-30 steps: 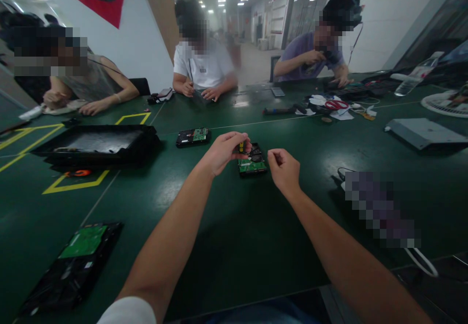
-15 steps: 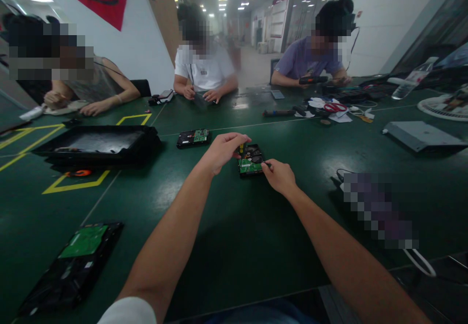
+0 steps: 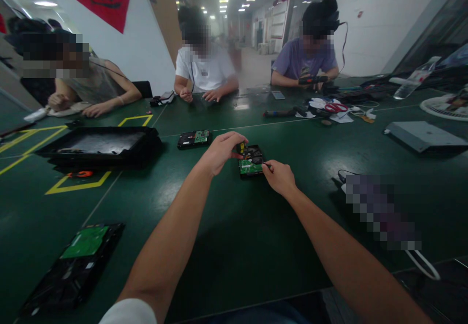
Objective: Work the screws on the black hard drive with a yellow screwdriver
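Note:
A hard drive (image 3: 251, 169) with a green circuit board lies on the table in front of me, between my hands. My left hand (image 3: 225, 151) is closed around a short yellow-and-black screwdriver (image 3: 241, 147) over the drive's far left part; its tip is hidden. At the drive's right edge, my right hand (image 3: 280, 175) is closed in a pinch on a thin dark piece (image 3: 267, 165), too small to name. The fingers touch or nearly touch the drive's side.
A second hard drive (image 3: 194, 138) lies beyond my left hand, and another (image 3: 75, 268) is at the near left. Left stands a black tray (image 3: 100, 143). A grey metal box (image 3: 426, 136), a blurred pouch (image 3: 378, 212) and a bottle (image 3: 417, 77) are right. Three people sit opposite.
The screwdriver in my left hand has tilted and risen slightly from the drive. My right hand has hardly moved. The person in purple has shifted left.

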Available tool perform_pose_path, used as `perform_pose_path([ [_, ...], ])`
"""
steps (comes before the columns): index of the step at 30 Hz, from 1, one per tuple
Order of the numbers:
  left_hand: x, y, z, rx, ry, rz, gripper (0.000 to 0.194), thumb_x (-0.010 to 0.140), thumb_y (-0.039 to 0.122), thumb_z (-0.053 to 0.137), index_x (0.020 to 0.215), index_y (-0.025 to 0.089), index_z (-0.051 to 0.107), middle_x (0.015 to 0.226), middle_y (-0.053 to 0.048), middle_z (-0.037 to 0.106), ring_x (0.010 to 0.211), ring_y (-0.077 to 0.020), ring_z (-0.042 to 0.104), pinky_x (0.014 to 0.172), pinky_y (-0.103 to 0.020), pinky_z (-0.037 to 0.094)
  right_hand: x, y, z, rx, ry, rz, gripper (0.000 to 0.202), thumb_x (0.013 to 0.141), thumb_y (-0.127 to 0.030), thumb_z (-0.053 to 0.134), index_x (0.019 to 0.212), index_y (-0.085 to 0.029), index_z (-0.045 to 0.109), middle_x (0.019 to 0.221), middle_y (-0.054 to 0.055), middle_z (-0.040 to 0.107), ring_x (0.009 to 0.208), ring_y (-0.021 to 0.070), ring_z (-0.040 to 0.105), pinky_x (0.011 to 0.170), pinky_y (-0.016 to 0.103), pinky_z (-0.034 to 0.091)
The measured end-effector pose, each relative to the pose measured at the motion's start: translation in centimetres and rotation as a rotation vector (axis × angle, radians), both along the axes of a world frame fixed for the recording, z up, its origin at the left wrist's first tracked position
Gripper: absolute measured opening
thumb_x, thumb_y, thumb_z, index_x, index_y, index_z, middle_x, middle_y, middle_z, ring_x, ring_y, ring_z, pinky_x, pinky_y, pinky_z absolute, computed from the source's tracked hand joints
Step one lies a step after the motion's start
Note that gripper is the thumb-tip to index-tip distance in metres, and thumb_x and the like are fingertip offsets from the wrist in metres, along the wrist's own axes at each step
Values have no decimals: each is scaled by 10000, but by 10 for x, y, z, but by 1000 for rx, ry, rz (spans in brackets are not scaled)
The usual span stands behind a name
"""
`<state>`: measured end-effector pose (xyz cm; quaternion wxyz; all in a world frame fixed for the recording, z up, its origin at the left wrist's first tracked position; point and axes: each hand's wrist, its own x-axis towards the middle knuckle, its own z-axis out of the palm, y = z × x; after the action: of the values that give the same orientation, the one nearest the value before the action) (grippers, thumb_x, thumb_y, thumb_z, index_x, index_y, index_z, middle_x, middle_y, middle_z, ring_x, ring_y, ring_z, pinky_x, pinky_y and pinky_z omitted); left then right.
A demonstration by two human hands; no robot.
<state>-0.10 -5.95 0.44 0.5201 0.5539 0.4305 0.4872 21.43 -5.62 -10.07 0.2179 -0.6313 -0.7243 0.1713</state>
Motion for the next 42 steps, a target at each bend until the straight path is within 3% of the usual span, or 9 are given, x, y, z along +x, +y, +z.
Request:
perform_pose_path([
  [5,-3,0,1,19,49,-20,233,836,362,622,852,163,741,986,-103,670,961,-222,619,638,-271,566,0,0,0,2,8,-3,355,1038,-458,468,1094,-240,743,932,54,752,765,199,647,586,294,357],
  [12,-2,-1,2,-33,-103,-44,176,844,335,626,861,171,685,904,-88,664,892,-214,634,677,-336,603,0,0,3,-10,-8,-10,368,1035,-462,463,1091,-233,745,941,67,753,777,214,653,595,309,376],
  [18,-5,3,-1,-11,-63,5,202,814,361,642,804,174,719,964,-94,647,923,-213,598,632,-284,585,1,2,-2,12,-2,-16,339,1036,-445,478,1089,-239,742,922,52,752,759,200,650,595,305,378],
  [31,-2,-1,1,18,-26,-41,193,809,361,671,807,174,717,947,-82,639,953,-211,601,623,-259,560,1,3,-2,9,-17,-18,353,1047,-401,438,1029,-235,749,913,62,757,791,206,664,617,295,378],
  [42,-3,1,0,11,-7,-60,197,830,357,663,833,171,729,903,-78,643,896,-196,609,613,-248,542,2,4,-3,1,42,-18,352,1035,-461,473,1064,-230,738,855,38,757,733,184,663,590,286,373],
])
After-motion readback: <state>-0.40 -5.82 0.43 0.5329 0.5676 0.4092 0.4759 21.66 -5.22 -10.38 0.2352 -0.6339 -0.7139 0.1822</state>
